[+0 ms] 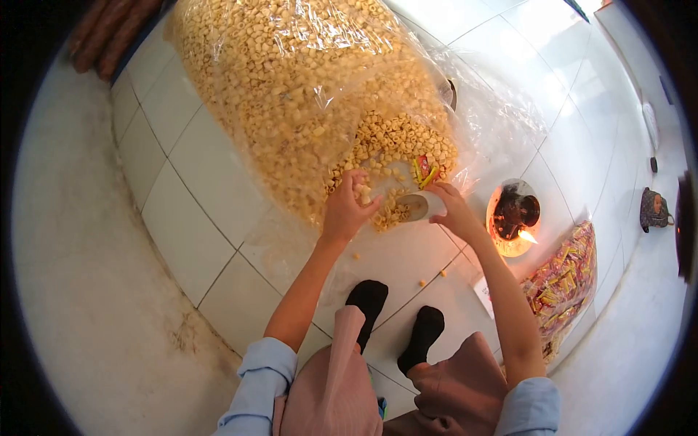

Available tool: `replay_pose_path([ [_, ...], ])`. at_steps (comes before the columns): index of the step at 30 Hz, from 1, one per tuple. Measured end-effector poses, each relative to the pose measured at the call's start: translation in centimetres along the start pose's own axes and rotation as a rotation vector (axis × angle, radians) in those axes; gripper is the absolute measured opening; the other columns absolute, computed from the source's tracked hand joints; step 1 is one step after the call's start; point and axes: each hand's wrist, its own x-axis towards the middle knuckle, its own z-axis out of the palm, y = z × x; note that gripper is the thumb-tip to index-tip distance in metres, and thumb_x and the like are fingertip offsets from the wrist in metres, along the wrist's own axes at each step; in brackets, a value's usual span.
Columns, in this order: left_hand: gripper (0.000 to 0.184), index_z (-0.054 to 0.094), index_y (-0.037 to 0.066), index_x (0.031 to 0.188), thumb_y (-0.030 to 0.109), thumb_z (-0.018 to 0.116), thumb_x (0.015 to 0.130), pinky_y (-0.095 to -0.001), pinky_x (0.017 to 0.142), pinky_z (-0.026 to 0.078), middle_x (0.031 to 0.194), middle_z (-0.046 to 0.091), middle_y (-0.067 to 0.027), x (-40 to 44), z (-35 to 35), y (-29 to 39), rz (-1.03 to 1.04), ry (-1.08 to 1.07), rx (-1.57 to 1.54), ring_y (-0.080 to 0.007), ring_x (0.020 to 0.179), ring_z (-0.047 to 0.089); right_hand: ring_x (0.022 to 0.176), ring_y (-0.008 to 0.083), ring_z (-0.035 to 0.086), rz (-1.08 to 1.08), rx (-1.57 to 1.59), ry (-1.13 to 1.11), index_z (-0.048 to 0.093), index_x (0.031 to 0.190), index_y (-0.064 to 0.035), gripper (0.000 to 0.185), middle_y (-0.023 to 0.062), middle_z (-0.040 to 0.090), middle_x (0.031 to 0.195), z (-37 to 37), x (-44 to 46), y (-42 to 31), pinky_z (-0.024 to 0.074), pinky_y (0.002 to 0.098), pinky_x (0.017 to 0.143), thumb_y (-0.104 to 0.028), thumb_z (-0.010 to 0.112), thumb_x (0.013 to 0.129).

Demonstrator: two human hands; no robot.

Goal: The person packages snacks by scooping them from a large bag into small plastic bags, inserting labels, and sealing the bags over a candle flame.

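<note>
A big clear plastic bag [291, 80] lies on the floor, full of small tan tube-shaped snacks [396, 134] that spill toward its open mouth. At that mouth my left hand [347, 208] has its fingers curled around a few snack pieces [363, 193]. My right hand [456, 212] grips a whitish cup [417, 206], tilted with its opening facing left, close to some loose snacks. Just above the cup lies a small red and yellow packet [424, 171]; I cannot tell whether my right fingers touch it.
Right of my right hand, a small flame [526, 236] burns at a round dish [518, 248] with dark contents. Nearby leans a bag of red and yellow packets [563, 280]. Stray snacks [422, 283] lie on the tiles before my black-socked feet [422, 336].
</note>
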Motion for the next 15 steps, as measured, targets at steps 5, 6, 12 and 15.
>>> replay_pose_path([
  [5,0.047,0.044,0.009,0.101,0.019,0.073,0.067,-0.0297,0.063,0.047,0.085,0.055,-0.0068,0.1,-0.5,0.1,0.011,-0.006,-0.015,-0.0198,0.072,0.057,0.114,0.0288,0.040,0.025,0.161,-0.094,0.046,0.118,-0.0079,0.066,0.0129,0.043,0.119,0.8,0.8,-1.1,0.0348,0.0350,0.095,-0.001,0.072,0.058],
  [6,0.048,0.043,0.009,0.102,0.018,0.073,0.067,-0.0292,0.063,0.047,0.085,0.054,-0.0066,0.1,-0.7,0.1,-0.001,-0.010,-0.035,-0.0187,0.072,0.056,0.113,0.0282,0.041,0.075,0.239,-0.140,0.046,0.118,-0.0076,0.065,0.0127,0.043,0.120,0.3,0.8,-1.2,0.0351,0.0345,0.095,-0.001,0.071,0.058],
  [12,0.052,0.042,0.007,0.107,0.018,0.073,0.067,-0.0253,0.058,0.045,0.084,0.052,-0.0052,0.9,-0.7,0.7,0.015,0.011,-0.134,-0.0134,0.068,0.051,0.109,0.0251,0.045,0.016,0.355,-0.012,0.046,0.120,-0.0083,0.064,0.0107,0.047,0.118,-3.9,0.1,-0.4,0.0360,0.0317,0.093,-0.002,0.071,0.061],
  [15,0.053,0.041,0.007,0.108,0.019,0.073,0.067,-0.0231,0.053,0.042,0.083,0.052,-0.0047,1.5,-0.6,1.2,0.052,-0.007,-0.127,-0.0106,0.063,0.047,0.109,0.0242,0.045,0.067,0.381,0.072,0.047,0.119,-0.0082,0.063,0.0094,0.047,0.119,-8.4,0.1,-5.1,0.0357,0.0316,0.094,-0.002,0.070,0.061],
])
